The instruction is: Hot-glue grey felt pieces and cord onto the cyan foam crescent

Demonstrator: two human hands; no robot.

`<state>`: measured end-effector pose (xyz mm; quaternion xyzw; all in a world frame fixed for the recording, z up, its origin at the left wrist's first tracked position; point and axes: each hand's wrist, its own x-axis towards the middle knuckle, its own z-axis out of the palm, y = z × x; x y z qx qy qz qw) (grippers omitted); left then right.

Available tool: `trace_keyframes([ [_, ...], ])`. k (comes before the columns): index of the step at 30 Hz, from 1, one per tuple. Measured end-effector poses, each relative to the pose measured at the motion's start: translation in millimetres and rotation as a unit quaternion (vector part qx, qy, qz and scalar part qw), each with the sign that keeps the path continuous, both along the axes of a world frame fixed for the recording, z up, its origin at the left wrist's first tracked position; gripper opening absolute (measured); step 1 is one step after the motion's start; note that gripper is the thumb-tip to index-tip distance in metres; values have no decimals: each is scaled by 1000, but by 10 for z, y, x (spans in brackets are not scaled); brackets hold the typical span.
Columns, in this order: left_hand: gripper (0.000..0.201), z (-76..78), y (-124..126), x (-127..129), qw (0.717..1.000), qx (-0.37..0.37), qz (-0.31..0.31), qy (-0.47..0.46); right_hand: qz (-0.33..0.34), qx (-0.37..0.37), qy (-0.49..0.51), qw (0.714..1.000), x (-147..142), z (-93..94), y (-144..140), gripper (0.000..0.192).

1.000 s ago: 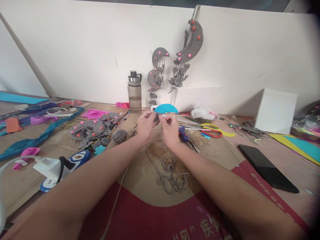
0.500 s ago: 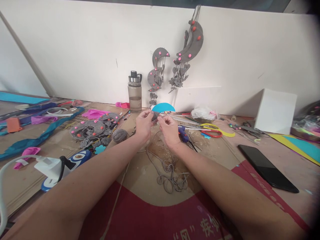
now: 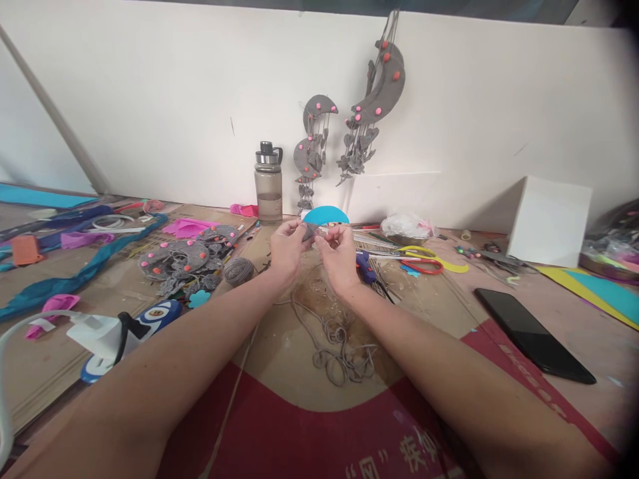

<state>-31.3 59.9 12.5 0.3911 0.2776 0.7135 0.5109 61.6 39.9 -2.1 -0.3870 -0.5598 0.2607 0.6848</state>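
Observation:
My left hand [image 3: 288, 250] pinches a small grey felt piece [image 3: 308, 233] between thumb and fingers. Close beside it, my right hand [image 3: 339, 256] is closed in a pinch at the piece's right edge; what its fingertips hold is too small to make out. Below the hands a loose grey cord [image 3: 335, 346] lies in loops on the cardboard [image 3: 294, 386]. A ball of grey yarn [image 3: 238, 271] rests left of my left wrist. Just right of my right hand lies a blue glue gun [image 3: 366, 267], partly hidden.
Grey felt crescents [image 3: 174, 259] with pink and orange dots lie at left. Similar hangings [image 3: 382, 93] hang on the white wall. A water bottle [image 3: 269, 189] stands behind my hands. Scissors [image 3: 422, 258] and a black phone [image 3: 534, 336] lie right. A power strip [image 3: 160, 316] sits left.
My right fingers have shifted slightly and turned at the edge of the felt piece. My left hand keeps its hold, and the table things stay put.

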Motion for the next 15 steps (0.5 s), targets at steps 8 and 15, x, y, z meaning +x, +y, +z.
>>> trace_keyframes([
  [8, 15, -5, -9, 16, 1000, 10, -2, 6, -28, -62, -54, 996, 71, 31, 15, 14],
  [15, 14, -8, -73, 61, 1000, 11, -19, -9, -77, -41, -19, 996, 112, 75, 33, 19],
])
